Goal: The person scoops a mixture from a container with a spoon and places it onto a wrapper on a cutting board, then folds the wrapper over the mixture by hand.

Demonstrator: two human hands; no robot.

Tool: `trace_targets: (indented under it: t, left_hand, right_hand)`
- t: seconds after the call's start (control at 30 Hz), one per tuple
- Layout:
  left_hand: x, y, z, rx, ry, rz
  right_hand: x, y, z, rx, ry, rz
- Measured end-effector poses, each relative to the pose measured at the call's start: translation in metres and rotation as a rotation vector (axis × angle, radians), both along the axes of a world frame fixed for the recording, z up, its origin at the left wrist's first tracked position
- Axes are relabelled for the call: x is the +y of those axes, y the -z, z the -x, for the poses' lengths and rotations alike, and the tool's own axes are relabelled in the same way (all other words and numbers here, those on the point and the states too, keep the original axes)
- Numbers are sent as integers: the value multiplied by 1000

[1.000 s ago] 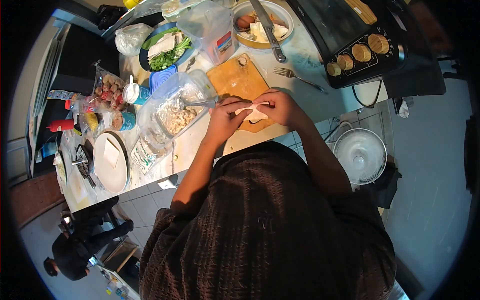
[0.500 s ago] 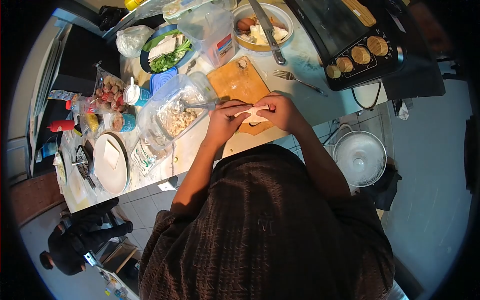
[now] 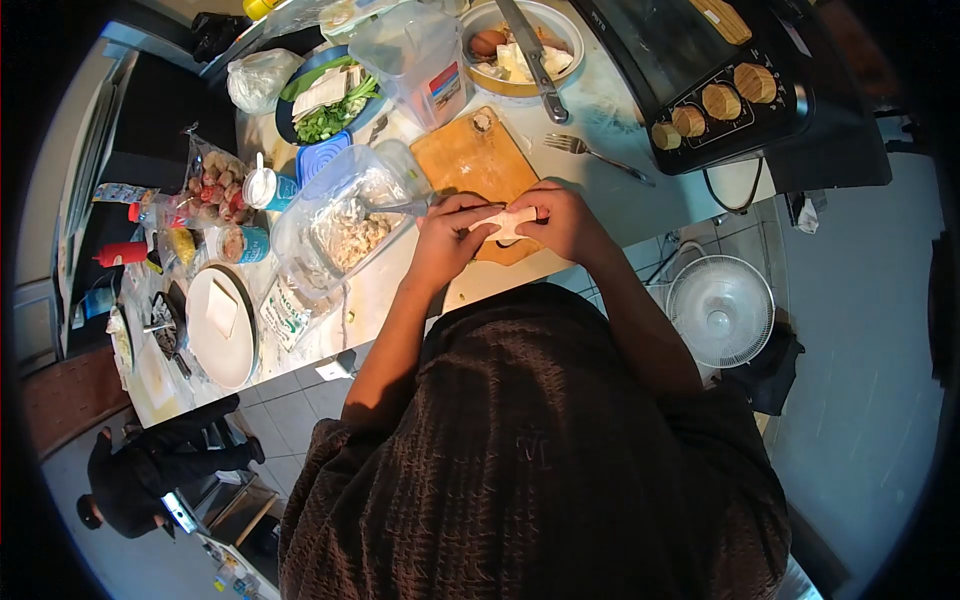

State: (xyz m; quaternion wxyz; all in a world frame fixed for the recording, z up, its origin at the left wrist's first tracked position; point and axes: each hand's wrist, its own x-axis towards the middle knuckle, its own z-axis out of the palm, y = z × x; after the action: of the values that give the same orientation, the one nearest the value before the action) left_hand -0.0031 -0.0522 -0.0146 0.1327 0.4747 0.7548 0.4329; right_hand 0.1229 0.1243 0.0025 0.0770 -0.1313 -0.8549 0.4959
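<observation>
A pale, rolled-up wrapper or bread-like piece (image 3: 514, 227) lies between my two hands, over the near part of the wooden cutting board (image 3: 475, 158). My left hand (image 3: 448, 240) is closed on its left end, thumb and fingers pinching. Its right end is pinched by my right hand (image 3: 566, 224). To the left of my left hand stands a clear plastic container (image 3: 297, 272) of creamy, lumpy filling (image 3: 352, 243), with a utensil handle (image 3: 405, 208) sticking out toward that hand. A fork (image 3: 598, 158) rests on the table beyond my right hand.
A bowl (image 3: 480, 80) holding eggs and butter, with a knife (image 3: 535, 62) across it, stands at the back. At right is a black griddle (image 3: 700, 90) with wooden knobs. A plate (image 3: 218, 345) sits left. A fan (image 3: 720, 310) and another person (image 3: 130, 480) are beyond the table.
My hands stay on the pale piece with only slight finger movement. The view shifts a little. The person in the background has changed posture, with an arm now bent.
</observation>
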Motion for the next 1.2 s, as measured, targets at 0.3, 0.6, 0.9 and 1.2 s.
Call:
trace_targets:
  t: [0.3, 0.6, 0.9, 1.2]
  left_hand:
    - [-6, -3, -4, 209, -15, 45]
    - [-5, -2, -4, 181, -30, 50]
    - [-1, 6, -3, 90, -57, -22]
    - [-1, -1, -3, 70, -52, -7]
  right_hand:
    - [-3, -2, -2, 74, 23, -31]
    - [-8, 8, 6, 125, 90, -81]
    - [-8, 10, 7, 91, 95, -68]
    - [-2, 11, 0, 64, 54, -34]
